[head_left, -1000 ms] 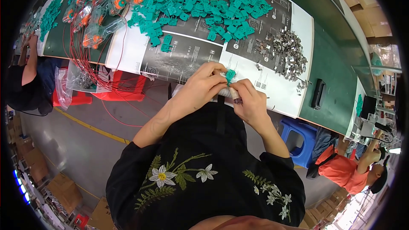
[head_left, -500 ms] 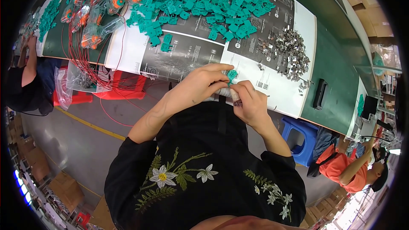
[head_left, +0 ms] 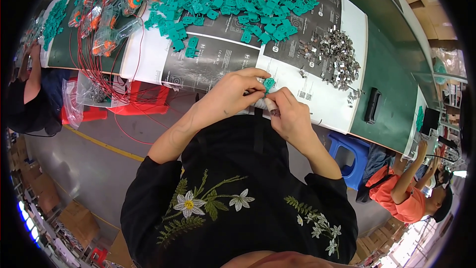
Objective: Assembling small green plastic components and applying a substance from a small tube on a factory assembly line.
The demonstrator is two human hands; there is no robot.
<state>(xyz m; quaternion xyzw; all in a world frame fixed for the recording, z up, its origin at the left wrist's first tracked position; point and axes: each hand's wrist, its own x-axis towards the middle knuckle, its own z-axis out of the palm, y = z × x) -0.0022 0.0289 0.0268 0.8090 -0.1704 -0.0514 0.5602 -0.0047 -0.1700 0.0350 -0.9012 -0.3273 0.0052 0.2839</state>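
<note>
My left hand (head_left: 237,88) is closed, pinching a small teal plastic part (head_left: 269,84) between its fingertips just over the near edge of the table. Against the lower side of that part, the fingers of my right hand (head_left: 292,115) are pressed together. A whitish wrap (head_left: 270,104) shows around its thumb tip. Something small and dark shows under the right fingers, too hidden to name. Beyond my hands lies a large heap of teal plastic parts (head_left: 233,0), with one pair (head_left: 192,47) apart at its near side. A pile of small metal pieces (head_left: 342,62) lies to the right.
Printed sheets (head_left: 210,62) cover the green table (head_left: 382,69). A black oblong object (head_left: 373,105) lies at right. Clear-and-orange plastic assemblies (head_left: 106,32) with red wires (head_left: 91,64) lie at left, over a red stool (head_left: 148,100). A blue stool (head_left: 347,161) and co-workers (head_left: 404,196) flank me.
My right fingers have shifted slightly and closed in under the teal part, covering more of the dark bit. The left hand keeps its pinch. The co-worker at right has raised their arms.
</note>
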